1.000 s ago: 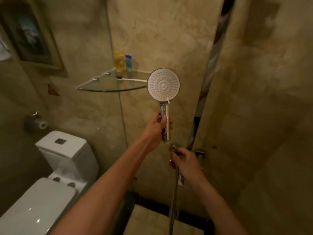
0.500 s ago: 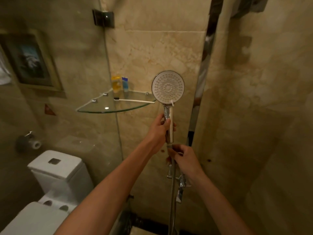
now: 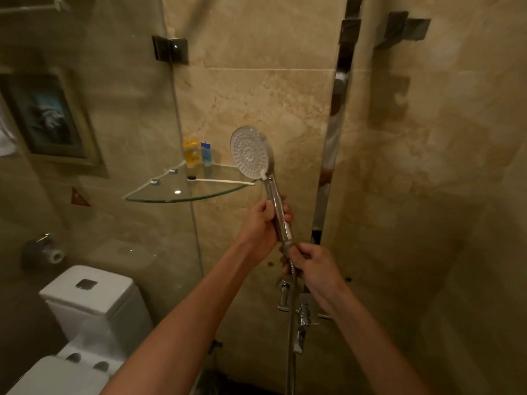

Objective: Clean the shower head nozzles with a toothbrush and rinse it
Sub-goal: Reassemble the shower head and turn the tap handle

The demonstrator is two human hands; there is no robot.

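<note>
My left hand point(image 3: 263, 220) grips the chrome handle of the shower head point(image 3: 250, 153), holding it upright in front of the marble wall. Its round white nozzle face is turned a little to the left. My right hand point(image 3: 310, 265) holds the metal hose point(image 3: 291, 323) right below the handle's lower end. A white toothbrush point(image 3: 225, 181) with a dark head lies flat on the glass corner shelf point(image 3: 159, 196), just left of the shower head.
Two small bottles, a yellow bottle point(image 3: 191, 153) and a blue bottle point(image 3: 206, 153), stand at the back of the shelf. The chrome tap point(image 3: 303, 312) sits below my right hand. A glass partition point(image 3: 182, 138) separates the shower from a white toilet point(image 3: 94, 306) at lower left.
My right hand rose from the tap to the hose just under the handle. The shower head's face has turned from facing me to angled left. The view tilted upward.
</note>
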